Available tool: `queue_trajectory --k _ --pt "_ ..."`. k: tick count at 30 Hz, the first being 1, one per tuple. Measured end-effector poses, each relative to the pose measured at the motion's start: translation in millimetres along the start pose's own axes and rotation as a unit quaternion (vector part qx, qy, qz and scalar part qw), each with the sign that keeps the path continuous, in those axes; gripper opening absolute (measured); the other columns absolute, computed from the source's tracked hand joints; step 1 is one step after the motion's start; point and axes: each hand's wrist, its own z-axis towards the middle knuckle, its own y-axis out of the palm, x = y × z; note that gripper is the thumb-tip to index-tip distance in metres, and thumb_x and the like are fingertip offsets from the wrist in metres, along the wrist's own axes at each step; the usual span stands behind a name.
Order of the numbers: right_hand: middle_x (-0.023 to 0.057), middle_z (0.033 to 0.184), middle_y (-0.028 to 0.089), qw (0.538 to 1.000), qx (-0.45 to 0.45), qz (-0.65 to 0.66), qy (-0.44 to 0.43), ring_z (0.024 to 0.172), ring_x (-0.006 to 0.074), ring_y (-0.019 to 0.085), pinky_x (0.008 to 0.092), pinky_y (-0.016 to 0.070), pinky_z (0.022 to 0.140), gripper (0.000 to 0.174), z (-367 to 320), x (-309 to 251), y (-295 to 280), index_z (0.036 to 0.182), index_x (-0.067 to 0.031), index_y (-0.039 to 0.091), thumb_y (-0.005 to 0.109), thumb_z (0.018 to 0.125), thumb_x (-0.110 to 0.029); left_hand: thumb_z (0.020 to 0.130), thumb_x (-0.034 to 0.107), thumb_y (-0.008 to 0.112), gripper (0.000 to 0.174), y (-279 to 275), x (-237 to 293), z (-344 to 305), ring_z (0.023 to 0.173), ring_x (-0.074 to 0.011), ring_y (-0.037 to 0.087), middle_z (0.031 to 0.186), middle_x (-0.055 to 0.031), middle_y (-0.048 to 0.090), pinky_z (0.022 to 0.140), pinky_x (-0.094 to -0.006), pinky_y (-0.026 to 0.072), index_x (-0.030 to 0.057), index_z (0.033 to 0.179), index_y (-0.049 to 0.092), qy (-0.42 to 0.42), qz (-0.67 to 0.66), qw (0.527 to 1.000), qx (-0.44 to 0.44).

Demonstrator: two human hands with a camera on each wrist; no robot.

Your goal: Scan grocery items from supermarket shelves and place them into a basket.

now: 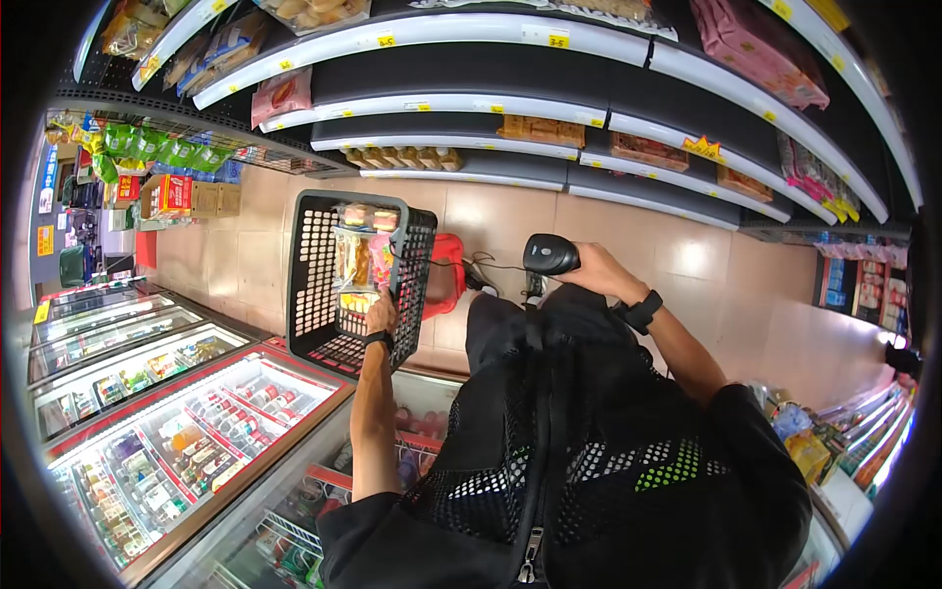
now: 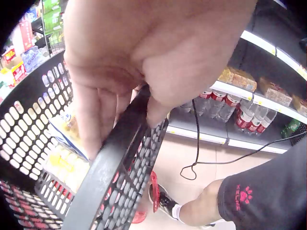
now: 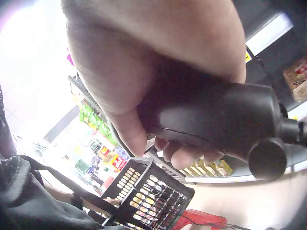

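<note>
A black plastic shopping basket (image 1: 417, 285) with slotted walls stands left of the person in the head view. My left hand (image 1: 383, 312) grips its black rim (image 2: 112, 163), with the thumb on one side and the fingers on the other. Inside lie packaged foods, among them a clear bag of bread (image 1: 351, 257) and a pink packet (image 1: 381, 257). My right hand (image 1: 601, 272) holds a black rounded handheld device (image 1: 551, 254) in front of the body. In the right wrist view the fingers wrap around the device's thick body (image 3: 216, 115).
Shop shelves (image 1: 442, 108) with bread packs run along the far side. Lit freezers (image 1: 196, 432) line the near left. A red plastic item (image 1: 446, 275) sits beside the basket, and a black cable (image 2: 197, 139) hangs near the legs. Boxes (image 1: 186, 196) stand at the aisle's left end.
</note>
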Motion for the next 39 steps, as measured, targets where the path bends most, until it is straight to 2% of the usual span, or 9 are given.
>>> queue_trajectory --k 5,7,14,19,21,22,24,34,39 --pt "0.0225 0.1 0.069 1.0 0.019 0.013 -0.017 0.093 0.0386 0.066 0.0412 0.0509 0.083 0.047 -11 6 -2 0.114 -0.0025 0.065 0.077 0.072 -0.018 0.09 0.012 0.049 0.037 28 15 -21 0.076 -0.0413 0.067 0.082 -0.0235 0.067 0.067 -0.0512 0.0537 0.0028 0.124 0.039 0.006 0.039 0.999 0.03" --pt "0.0226 0.1 0.069 1.0 0.007 0.016 -0.005 0.094 0.0386 0.066 0.0411 0.0509 0.083 0.047 -12 8 -1 0.114 -0.0025 0.065 0.077 0.072 -0.018 0.089 0.011 0.049 0.038 16 38 -29 0.078 -0.041 0.068 0.083 -0.0243 0.067 0.069 -0.051 0.0538 0.0017 0.124 0.039 -0.023 0.026 0.997 -0.066" --pt "0.0224 0.101 0.069 0.999 -0.015 0.019 -0.036 0.093 0.0382 0.066 0.0408 0.051 0.083 0.048 -2 12 9 0.115 -0.0027 0.064 0.077 0.071 -0.017 0.092 0.018 0.051 0.027 13 86 -35 0.075 -0.0441 0.067 0.077 -0.0253 0.067 0.067 -0.0546 0.0524 0.0035 0.113 0.043 -0.008 -0.013 0.999 -0.033" --pt "0.0224 0.101 0.069 0.998 -0.034 0.024 -0.043 0.094 0.038 0.066 0.0409 0.051 0.083 0.049 8 2 13 0.116 -0.0038 0.064 0.077 0.071 -0.018 0.085 0.014 0.056 0.043 23 87 -51 0.073 -0.0419 0.068 0.078 -0.0243 0.068 0.063 -0.0548 0.053 0.0045 0.124 0.039 -0.031 0.0 1.0 0.0" --pt "0.0175 0.103 0.07 0.999 -0.028 -0.001 -0.036 0.094 0.0278 0.068 0.0358 0.0506 0.085 0.045 10 -4 13 0.114 -0.0018 0.065 0.077 0.072 -0.011 0.085 0.013 0.056 0.046 29 84 -59 0.073 -0.0409 0.069 0.079 -0.0237 0.068 0.064 -0.0537 0.0535 0.0039 0.126 0.038 -0.052 0.015 0.998 -0.01" --pt "0.0175 0.103 0.07 0.999 -0.027 -0.003 -0.037 0.094 0.0278 0.068 0.0358 0.0506 0.085 0.045 13 -3 13 0.114 -0.0018 0.065 0.077 0.072 -0.011 0.084 0.013 0.055 0.049 32 83 -57 0.074 -0.04 0.069 0.081 -0.0232 0.069 0.065 -0.0525 0.0539 0.0034 0.129 0.038 -0.071 0.031 0.997 -0.023" --pt "0.023 0.101 0.068 0.998 -0.04 0.001 -0.039 0.095 0.039 0.065 0.0409 0.0509 0.084 0.051 18 1 14 0.116 -0.0036 0.064 0.077 0.07 -0.019 0.084 0.012 0.055 0.048 33 80 -53 0.075 -0.0396 0.069 0.081 -0.0226 0.069 0.067 -0.0518 0.0541 0.0027 0.129 0.038 -0.07 0.02 0.997 -0.02" --pt "0.0228 0.102 0.068 0.997 -0.059 -0.008 -0.044 0.095 0.0378 0.066 0.0406 0.051 0.083 0.047 27 -10 18 0.114 -0.0019 0.065 0.077 0.072 -0.018 0.086 0.011 0.054 0.043 21 49 -54 0.078 -0.0368 0.07 0.083 -0.0198 0.071 0.068 -0.0508 0.0542 0.0051 0.125 0.036 -0.075 0.039 0.996 -0.021" --pt "0.0217 0.102 0.069 0.999 -0.05 0.013 0.002 0.095 0.0348 0.067 0.0392 0.051 0.083 0.044 25 -15 29 0.112 -0.0014 0.066 0.077 0.073 -0.019 0.088 0.01 0.051 0.043 29 46 -47 0.075 -0.0366 0.071 0.079 -0.0216 0.07 0.067 -0.0517 0.0544 0.0025 0.127 0.035 -0.077 0.013 0.996 -0.048"
